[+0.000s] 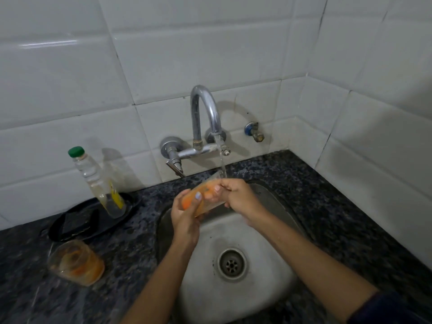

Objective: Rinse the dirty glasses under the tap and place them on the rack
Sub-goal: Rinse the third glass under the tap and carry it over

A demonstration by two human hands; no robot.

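A clear glass (203,199) with orange residue lies tilted over the sink, its mouth up toward the water stream from the chrome tap (205,111). My left hand (185,216) grips its base from below, thumb across the side. My right hand (236,195) holds it from the right, with the fingers curled over its upper part near the rim. Water runs onto the rim. A second dirty glass (76,263), also smeared orange, stands on the counter at the left. No rack is in view.
The steel sink (264,242) has a drain (232,264) at its middle. A clear bottle with a green cap (98,181) stands on a black tray (79,220) at the left. Dark speckled counter (339,206) surrounds the sink; white tiled walls meet at the right corner.
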